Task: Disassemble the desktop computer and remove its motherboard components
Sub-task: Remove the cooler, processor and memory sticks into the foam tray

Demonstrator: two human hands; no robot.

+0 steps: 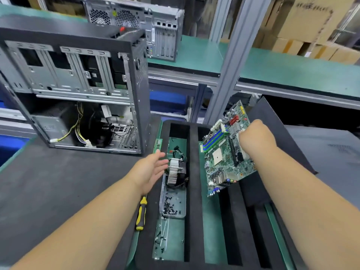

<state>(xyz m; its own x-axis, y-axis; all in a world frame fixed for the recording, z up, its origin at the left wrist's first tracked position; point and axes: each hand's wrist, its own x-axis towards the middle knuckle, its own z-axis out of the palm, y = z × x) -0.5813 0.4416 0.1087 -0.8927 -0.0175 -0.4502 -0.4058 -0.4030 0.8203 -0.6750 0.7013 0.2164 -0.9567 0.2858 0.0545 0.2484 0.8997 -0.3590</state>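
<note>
My right hand (pixel 255 139) is shut on the green motherboard (pixel 224 160), holding it tilted above the black foam tray (pixel 192 172) at the right. The board shows blue memory slots and a pale CPU socket. My left hand (pixel 152 168) is open with fingers apart, just left of a finned heatsink with fan (pixel 175 172) lying in the tray's left compartment. The opened desktop case (pixel 78 90) stands on the grey mat at the left, with yellow and black cables hanging inside.
A yellow-and-black screwdriver (pixel 141 213) lies on the mat under my left forearm. A small grey dish of several black screws (pixel 172 208) sits in the tray. A second computer case (pixel 136 26) stands on the green shelf behind. Cardboard boxes (pixel 303 26) are stacked at the far right.
</note>
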